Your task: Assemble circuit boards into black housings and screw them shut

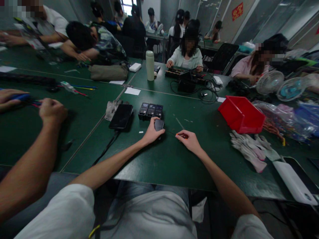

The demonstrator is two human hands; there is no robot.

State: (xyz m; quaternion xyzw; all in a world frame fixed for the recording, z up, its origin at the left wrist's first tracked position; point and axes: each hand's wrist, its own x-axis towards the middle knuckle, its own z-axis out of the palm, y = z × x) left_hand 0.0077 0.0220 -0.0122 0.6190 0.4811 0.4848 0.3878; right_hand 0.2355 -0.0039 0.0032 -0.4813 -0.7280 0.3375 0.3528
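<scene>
Left hand [151, 133] has its fingers gripping a small, dark, rectangular device [159, 124] — just in front of that black three-section block [151, 112] on the green tabletop [149, 162] — while the right hand [189, 140] is pinching a thin, dark tool [184, 136] with a spot of orange, pointed kinda toward the device.

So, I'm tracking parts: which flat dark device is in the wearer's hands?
The small device in the left hand. The larger device farther left and the black slab beside the white phone are in neither hand.
</scene>
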